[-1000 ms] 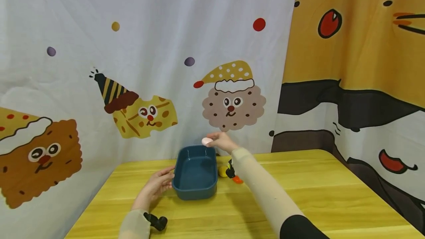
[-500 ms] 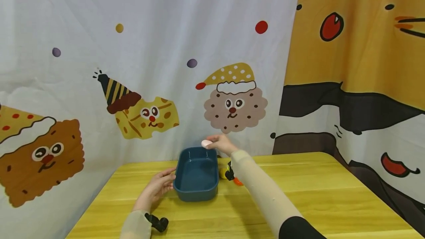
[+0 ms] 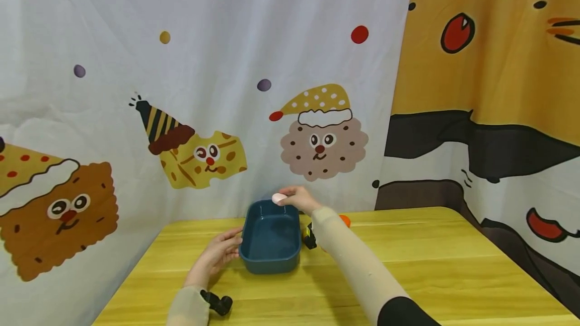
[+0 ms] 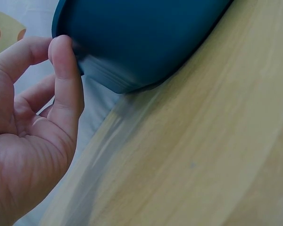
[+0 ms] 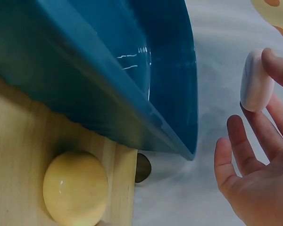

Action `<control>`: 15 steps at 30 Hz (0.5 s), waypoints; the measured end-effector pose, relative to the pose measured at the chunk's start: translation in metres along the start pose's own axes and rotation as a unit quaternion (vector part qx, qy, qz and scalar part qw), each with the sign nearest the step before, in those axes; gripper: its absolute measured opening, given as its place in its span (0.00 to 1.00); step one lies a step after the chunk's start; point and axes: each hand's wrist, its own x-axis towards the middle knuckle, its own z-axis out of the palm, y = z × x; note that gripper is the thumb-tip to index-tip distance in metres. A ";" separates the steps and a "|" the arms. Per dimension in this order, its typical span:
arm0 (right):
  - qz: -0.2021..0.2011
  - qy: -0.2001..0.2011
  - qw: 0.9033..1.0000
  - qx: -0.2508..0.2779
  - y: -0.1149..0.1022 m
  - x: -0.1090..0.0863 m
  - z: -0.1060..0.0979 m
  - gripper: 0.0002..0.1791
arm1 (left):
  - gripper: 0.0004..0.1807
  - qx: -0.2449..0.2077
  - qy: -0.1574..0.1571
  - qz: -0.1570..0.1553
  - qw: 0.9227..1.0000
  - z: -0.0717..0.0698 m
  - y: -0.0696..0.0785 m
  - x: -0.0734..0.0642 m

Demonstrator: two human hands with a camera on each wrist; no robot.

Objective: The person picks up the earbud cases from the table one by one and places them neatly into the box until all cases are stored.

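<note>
In the head view a deep blue-green rectangular container (image 3: 269, 265) stands on the table. My left hand (image 3: 219, 251) is at its left side, thumb and fingers touching the outside near the rim. The left wrist view shows those fingertips right at the container's edge (image 4: 132, 56). My right hand (image 3: 302, 200) is raised over the far right end of the container. Between thumb and fingers it pinches a small, smooth, pale pink-white oval piece (image 5: 257, 80). The two lower fingers of that hand are spread away from the piece.
A smooth rounded yellow object (image 5: 75, 188) lies on the wooden table (image 3: 421, 255) beside the container's right wall. Something orange (image 3: 345, 220) peeks out past the right sleeve. A printed curtain (image 3: 217, 64) hangs behind the table's far edge. Black cameras sit on both wrists.
My right hand has moved slightly lower and left, relative to the container, with the pale oval piece. The yellow object is now hidden, and something orange shows beyond the sleeve. The left hand stays put.
</note>
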 end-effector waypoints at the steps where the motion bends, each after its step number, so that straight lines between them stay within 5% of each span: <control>1: -0.002 -0.001 1.000 -0.002 0.000 0.000 0.001 0.24 | 0.34 -0.001 0.001 -0.001 1.000 0.000 0.000 0.000; 15: 0.011 -0.013 1.000 0.009 -0.003 0.002 0.010 0.23 | 0.34 -0.006 -0.005 -0.004 1.000 0.001 0.002 -0.001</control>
